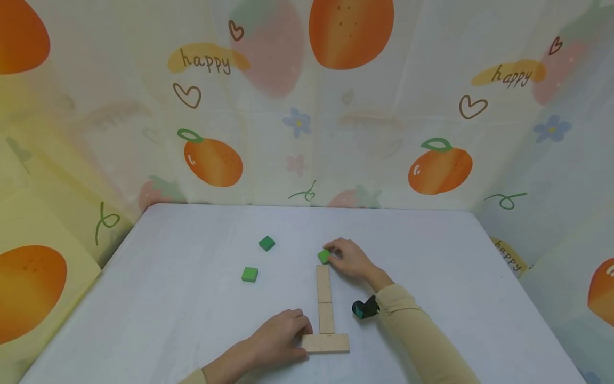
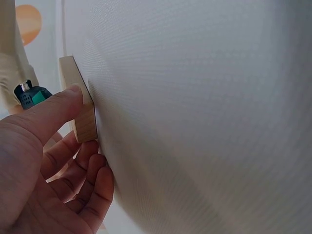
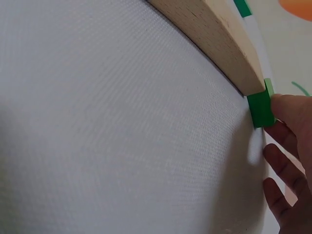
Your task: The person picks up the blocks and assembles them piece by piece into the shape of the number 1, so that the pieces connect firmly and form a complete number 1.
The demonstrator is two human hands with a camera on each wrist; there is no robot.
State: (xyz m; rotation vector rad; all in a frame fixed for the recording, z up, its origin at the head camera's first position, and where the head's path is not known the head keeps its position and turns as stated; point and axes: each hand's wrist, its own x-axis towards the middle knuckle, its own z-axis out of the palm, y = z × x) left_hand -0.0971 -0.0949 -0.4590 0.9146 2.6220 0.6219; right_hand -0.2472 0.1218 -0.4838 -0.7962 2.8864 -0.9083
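My right hand [image 1: 352, 260] pinches a small green block [image 1: 323, 257] between thumb and fingers, at the far end of two light wooden blocks [image 1: 324, 292] laid end to end. Seen from the right wrist, the green block [image 3: 260, 110] is right at the tip of a wooden block [image 3: 222, 41]. Nearer the front, a wooden plank-like block [image 1: 331, 343] lies crosswise under the row, making an upside-down T. My left hand [image 1: 278, 338] grips its left end. In the left wrist view the thumb lies on top of this block [image 2: 84, 119], with fingers against its other side.
Two more green blocks lie to the left on the white table [image 1: 168, 298], a darker block [image 1: 267, 243] farther back and a lighter block [image 1: 249, 274] nearer. A black wrist device [image 1: 365, 308] sits under the right sleeve. Fruit-printed cloth [image 1: 307, 149] hangs behind the table.
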